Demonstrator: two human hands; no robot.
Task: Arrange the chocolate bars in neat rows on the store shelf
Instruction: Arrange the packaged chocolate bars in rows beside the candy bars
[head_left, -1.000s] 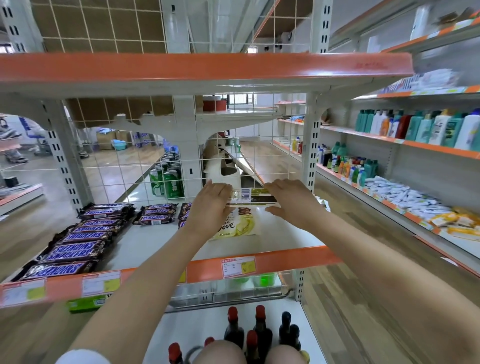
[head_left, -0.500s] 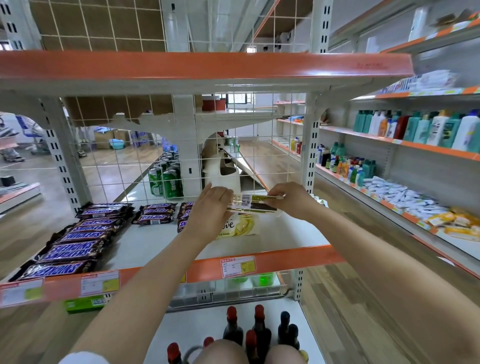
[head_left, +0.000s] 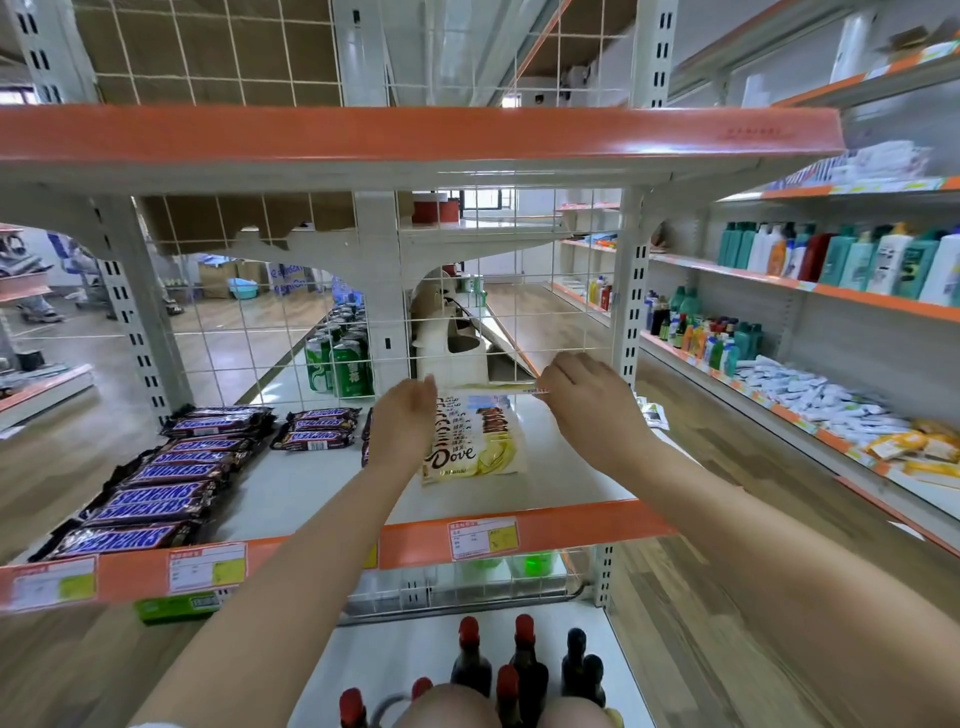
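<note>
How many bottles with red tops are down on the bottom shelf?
5. Two red-topped bottles stand at the back, one just in front of them, and two further left. The person's knees may hide more.

My body, items in view: left hand (head_left: 402, 423) and right hand (head_left: 592, 402), both bare, no rings, no watch, no gloves. Forearms bare to the elbow. Sliver of white sleeve (head_left: 150, 724) at the left upper arm. Knees (head_left: 452, 709) bare at the bottom edge.
</note>
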